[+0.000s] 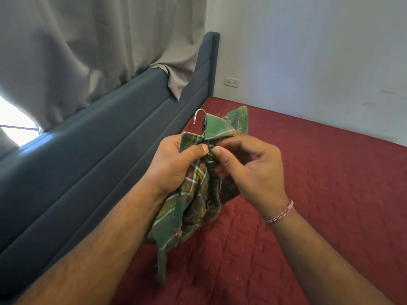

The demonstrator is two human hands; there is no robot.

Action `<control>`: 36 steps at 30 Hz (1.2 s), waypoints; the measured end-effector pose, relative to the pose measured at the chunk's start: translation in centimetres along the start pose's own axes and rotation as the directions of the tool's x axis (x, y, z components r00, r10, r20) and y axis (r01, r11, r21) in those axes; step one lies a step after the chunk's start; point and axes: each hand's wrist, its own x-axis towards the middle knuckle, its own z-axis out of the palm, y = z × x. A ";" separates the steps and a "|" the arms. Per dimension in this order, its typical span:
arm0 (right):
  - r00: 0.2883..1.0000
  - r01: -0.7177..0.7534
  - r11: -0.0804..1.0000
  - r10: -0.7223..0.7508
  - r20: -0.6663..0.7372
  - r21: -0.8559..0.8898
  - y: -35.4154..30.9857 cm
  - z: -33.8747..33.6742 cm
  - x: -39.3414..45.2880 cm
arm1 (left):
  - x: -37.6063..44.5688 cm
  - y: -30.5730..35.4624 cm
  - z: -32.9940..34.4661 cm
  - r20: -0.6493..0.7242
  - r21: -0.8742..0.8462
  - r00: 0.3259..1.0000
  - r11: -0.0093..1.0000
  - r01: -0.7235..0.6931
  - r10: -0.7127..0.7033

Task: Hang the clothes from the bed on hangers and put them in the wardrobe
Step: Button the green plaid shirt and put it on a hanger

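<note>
A green plaid shirt (196, 208) hangs bunched between my two hands above the red quilted bed (319, 183). A metal hanger hook (199, 115) sticks up out of its collar; the rest of the hanger is hidden inside the cloth. My left hand (176, 166) grips the shirt front just under the collar, thumb pressed beside a dark button (211, 147). My right hand (251, 170) pinches the opposite placket edge at that same button, fingers curled. The shirt's tail droops toward the bed at the lower left.
A dark blue padded headboard (99, 150) runs along the left side of the bed. Grey curtains (88, 51) hang behind it, with bright window light at the far left. A white wall with a socket (232, 81) stands behind the bed.
</note>
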 end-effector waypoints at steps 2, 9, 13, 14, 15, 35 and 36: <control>0.940 0.336 0.871 -0.333 0.071 -0.357 0.3 -0.6 0.3 | 0.0 0.1 0.1 -0.005 -0.012 1.000 1.000 0.010 -0.011; 0.974 -0.131 0.988 0.111 0.198 0.087 3.6 -0.3 -1.5 | 0.5 1.4 -0.4 -0.062 -0.301 0.988 0.946 0.116 -0.141; 0.981 -0.194 0.977 0.196 -0.014 0.093 4.3 1.0 -2.6 | 0.8 2.1 -0.9 -0.031 -0.355 0.974 0.914 0.199 -0.224; 0.977 -0.206 0.969 0.212 -0.033 0.137 4.2 1.2 -2.7 | 0.8 2.2 -1.0 -0.024 -0.367 0.970 0.905 0.215 -0.240; 0.974 -0.213 0.960 0.223 -0.036 0.180 4.2 1.2 -2.8 | 0.7 2.4 -0.9 -0.023 -0.367 0.970 0.904 0.217 -0.242; 0.970 -0.070 0.997 0.065 -0.233 -0.015 2.7 1.4 -2.2 | 0.9 2.5 -1.2 -0.027 -0.368 0.928 0.867 0.337 -0.372; 0.975 -0.025 0.999 0.013 -0.223 -0.048 2.7 1.2 -2.2 | 1.0 2.4 -1.3 -0.049 -0.348 0.927 0.876 0.333 -0.372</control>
